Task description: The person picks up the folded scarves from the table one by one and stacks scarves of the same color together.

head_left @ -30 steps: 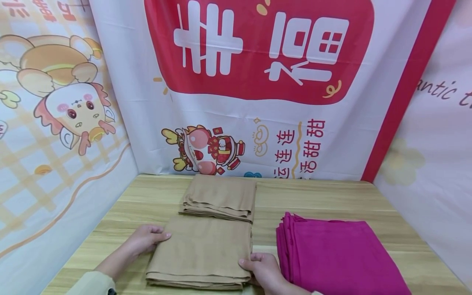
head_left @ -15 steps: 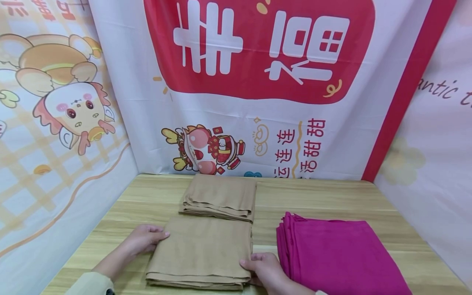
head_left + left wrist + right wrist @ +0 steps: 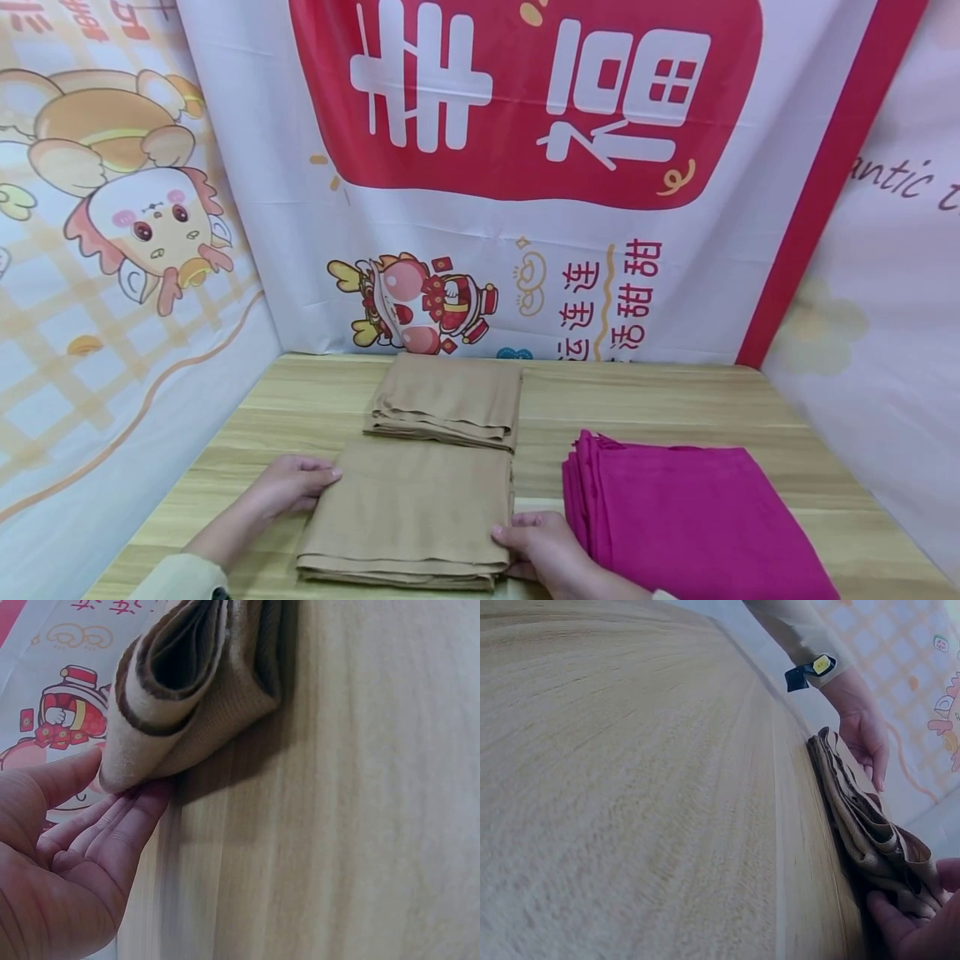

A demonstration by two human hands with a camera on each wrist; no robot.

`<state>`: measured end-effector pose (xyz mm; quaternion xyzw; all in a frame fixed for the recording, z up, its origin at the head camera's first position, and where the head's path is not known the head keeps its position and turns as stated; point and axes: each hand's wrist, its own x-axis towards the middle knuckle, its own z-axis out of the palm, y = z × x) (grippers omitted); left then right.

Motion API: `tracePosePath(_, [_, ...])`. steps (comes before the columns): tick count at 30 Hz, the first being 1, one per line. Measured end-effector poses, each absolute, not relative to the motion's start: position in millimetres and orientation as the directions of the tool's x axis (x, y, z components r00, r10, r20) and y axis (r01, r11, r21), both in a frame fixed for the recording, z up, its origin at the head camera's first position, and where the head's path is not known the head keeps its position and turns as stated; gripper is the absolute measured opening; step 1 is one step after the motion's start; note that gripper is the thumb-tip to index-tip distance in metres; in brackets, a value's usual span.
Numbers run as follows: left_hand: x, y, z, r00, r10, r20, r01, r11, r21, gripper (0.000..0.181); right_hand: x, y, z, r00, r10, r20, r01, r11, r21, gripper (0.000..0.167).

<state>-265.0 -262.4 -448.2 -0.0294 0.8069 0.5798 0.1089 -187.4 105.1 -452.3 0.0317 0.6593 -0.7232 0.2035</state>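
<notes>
A folded tan cloth (image 3: 412,500) lies flat in several layers on the wooden table, nearest the person. My left hand (image 3: 288,485) holds its left edge, thumb above and fingers tucked beneath. In the left wrist view, the rounded folds of the cloth (image 3: 150,742) rest between the thumb and fingers of that hand (image 3: 82,847). At the near right corner, my right hand (image 3: 551,550) pinches the cloth's edge. The right wrist view shows the layered side of the cloth (image 3: 862,817) and part of the right hand (image 3: 922,922) at its corner.
Behind the held cloth, a second folded tan cloth (image 3: 450,396) lies close against it. A folded magenta cloth with a fringed corner (image 3: 697,517) lies right of the right hand. Printed fabric hangings (image 3: 675,292) enclose the wooden table (image 3: 630,400) at the back and sides.
Both hands keep their places at the cloth's edges. The left hand has shifted very slightly left and the right thumb slightly right; the cloths have not visibly moved.
</notes>
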Motion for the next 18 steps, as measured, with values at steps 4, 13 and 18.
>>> tracePosePath(4, [-265,-263,-447,-0.975,0.073,-0.210,-0.175,0.327,0.929,0.041,-187,107,-451,-0.908,-0.277,-0.314,0.341,-0.053,-0.939,0.021])
tracePosePath(13, [-266,-266,-444,-0.975,0.079,-0.208,-0.170,0.342,0.924,0.040,-184,111,-445,-0.897,-0.327,-0.298,0.339,-0.074,-0.938,0.027])
tracePosePath(18, [-267,-266,-442,-0.973,0.089,-0.214,-0.176,0.312,0.934,0.041,-184,113,-441,-0.888,-0.349,-0.298,0.344,-0.075,-0.936,0.032])
